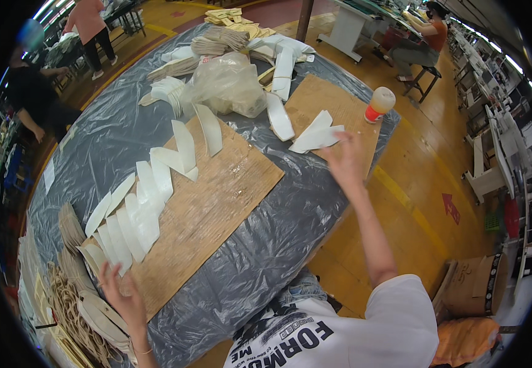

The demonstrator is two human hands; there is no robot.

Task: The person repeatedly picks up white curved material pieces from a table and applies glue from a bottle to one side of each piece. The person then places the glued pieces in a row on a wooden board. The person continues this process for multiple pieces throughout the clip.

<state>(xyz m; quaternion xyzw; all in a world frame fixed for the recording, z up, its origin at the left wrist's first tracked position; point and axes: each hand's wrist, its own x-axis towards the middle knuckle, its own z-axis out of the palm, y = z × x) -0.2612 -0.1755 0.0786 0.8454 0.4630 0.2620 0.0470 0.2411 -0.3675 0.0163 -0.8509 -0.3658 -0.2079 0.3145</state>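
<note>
My left hand [122, 295] is open, fingers apart, at the near end of a fanned row of white, strap-shaped pieces [132, 227]. These overlap on the left brown cardboard sheet [217, 211]. I cannot tell whether its fingertips touch the closest piece. Across the table, my right hand [345, 164] has its fingers spread at the right end of a white piece [315, 140]. That piece lies crossed with another on the second cardboard sheet [355, 101]. Contact there is unclear.
Dark plastic [241, 270] covers the table. Bundled pieces and a cloudy plastic bag [229, 83] lie at the far side. A jar with a red label [379, 105] stands on the right sheet. Beige cords [76, 306] lie at left. Several people are nearby.
</note>
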